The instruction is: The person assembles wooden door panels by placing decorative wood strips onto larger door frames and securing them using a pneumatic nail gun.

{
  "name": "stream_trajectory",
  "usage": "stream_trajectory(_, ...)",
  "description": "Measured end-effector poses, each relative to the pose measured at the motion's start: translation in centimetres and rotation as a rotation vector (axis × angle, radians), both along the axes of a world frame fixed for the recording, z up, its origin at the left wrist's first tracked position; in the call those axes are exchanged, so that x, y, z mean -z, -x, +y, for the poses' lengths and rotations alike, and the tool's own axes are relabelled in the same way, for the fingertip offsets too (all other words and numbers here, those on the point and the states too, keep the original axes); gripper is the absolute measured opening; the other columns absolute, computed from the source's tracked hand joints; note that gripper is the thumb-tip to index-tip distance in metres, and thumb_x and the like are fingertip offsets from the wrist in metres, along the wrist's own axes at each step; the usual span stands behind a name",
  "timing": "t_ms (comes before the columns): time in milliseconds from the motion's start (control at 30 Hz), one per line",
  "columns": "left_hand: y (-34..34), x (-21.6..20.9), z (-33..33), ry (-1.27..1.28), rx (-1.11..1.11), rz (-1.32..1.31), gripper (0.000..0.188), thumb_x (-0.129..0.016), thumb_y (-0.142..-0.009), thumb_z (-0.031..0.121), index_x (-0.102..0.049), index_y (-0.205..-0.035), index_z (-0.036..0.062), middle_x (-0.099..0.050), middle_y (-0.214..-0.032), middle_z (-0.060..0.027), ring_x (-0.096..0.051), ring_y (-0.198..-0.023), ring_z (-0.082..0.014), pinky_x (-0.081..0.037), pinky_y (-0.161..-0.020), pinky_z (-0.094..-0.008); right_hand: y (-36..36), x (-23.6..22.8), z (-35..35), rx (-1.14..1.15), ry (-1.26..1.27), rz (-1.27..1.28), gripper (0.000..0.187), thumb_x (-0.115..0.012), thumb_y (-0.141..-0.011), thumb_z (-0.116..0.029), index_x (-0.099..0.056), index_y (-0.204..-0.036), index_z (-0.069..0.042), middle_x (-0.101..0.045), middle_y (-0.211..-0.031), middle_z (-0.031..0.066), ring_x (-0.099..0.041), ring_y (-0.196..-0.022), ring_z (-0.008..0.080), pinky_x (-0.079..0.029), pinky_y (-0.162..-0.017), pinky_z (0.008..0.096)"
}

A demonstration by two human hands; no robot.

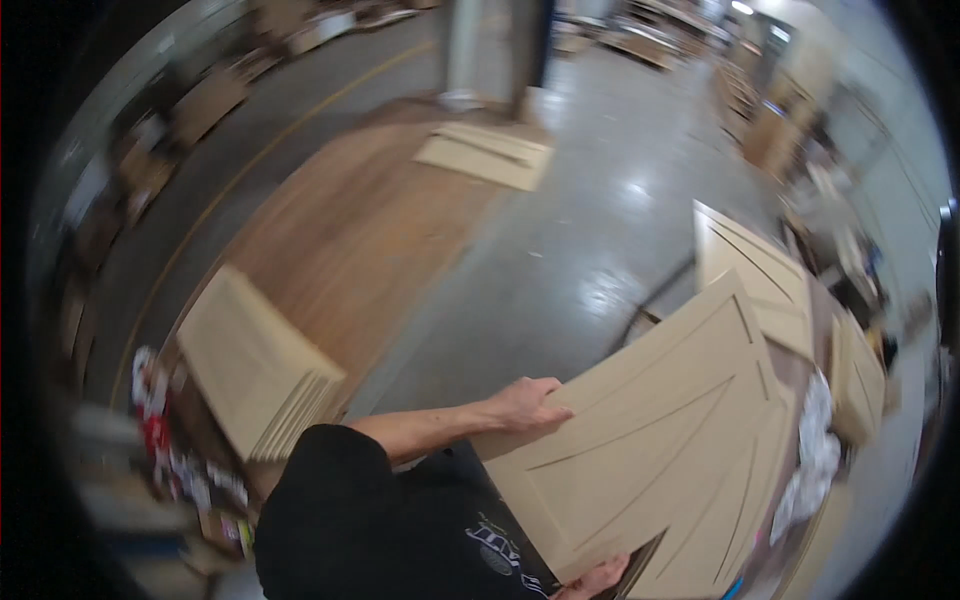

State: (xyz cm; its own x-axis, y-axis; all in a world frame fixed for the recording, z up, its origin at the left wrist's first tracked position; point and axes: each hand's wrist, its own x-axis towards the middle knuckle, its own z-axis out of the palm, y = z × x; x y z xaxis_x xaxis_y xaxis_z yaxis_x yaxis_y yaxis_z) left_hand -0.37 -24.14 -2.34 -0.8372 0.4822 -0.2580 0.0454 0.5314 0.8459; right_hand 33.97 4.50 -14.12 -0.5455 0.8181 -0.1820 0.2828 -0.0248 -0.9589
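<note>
A large tan panel with long dark grooves or slots is held tilted in front of my body. My left hand is closed on its left edge, thumb on the upper face. Low in the picture, my right hand grips the near edge of the same panel; part of that hand is cut off by the frame. Beside and partly beneath it shows another grooved tan panel. How many sheets I hold is hard to see.
On my left stands a long brown wooden table bearing a stack of tan panels near me and flat panels at its far end. More grooved panels and crumpled clear plastic lie to my right. A column rises beyond the table.
</note>
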Motion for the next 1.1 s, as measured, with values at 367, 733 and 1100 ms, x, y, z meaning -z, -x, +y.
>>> stream_trajectory(367,-17.6,8.7,-35.0,0.044,-1.12,-0.086,0.053,-0.068,-0.095,0.047,-0.069,-0.112,-0.0029,-0.075,-0.097,-0.0192,-0.072,-0.092,-0.0287,-0.055,-0.086,-0.0422,25.9,-7.4,-23.8,-0.946,-0.086,0.025,0.052,-0.05,-0.106,-0.029,-0.054,-0.142,0.009,-0.063,-0.135,0.0191,-0.058,-0.125,0.0262,-0.044,-0.108,0.04)
stream_trajectory(733,-40.3,10.2,-62.8,0.003,-1.968,-0.15,0.045,-0.065,-0.097,0.04,-0.068,-0.112,-0.0029,-0.074,-0.103,-0.017,-0.072,-0.1,-0.0264,-0.055,-0.086,-0.0389,28.1,-1.8,-70.6,-1.693,0.119,-0.238,0.054,-0.061,-0.106,-0.015,-0.045,-0.152,0.008,-0.053,-0.079,-0.0071,-0.044,-0.068,0.0026,-0.039,-0.06,0.0207)
stream_trajectory(1100,-45.5,14.3,-73.0,-0.087,-2.134,-0.184,0.057,-0.062,-0.099,0.048,-0.068,-0.125,-0.0028,-0.073,-0.118,-0.0236,-0.07,-0.113,-0.0383,-0.053,-0.096,-0.0441,27.1,6.5,-86.8,-1.972,0.149,-0.323,0.054,-0.065,-0.105,-0.021,-0.05,-0.149,0.006,-0.064,-0.099,-0.002,-0.053,-0.089,0.0051,-0.045,-0.077,0.0237)
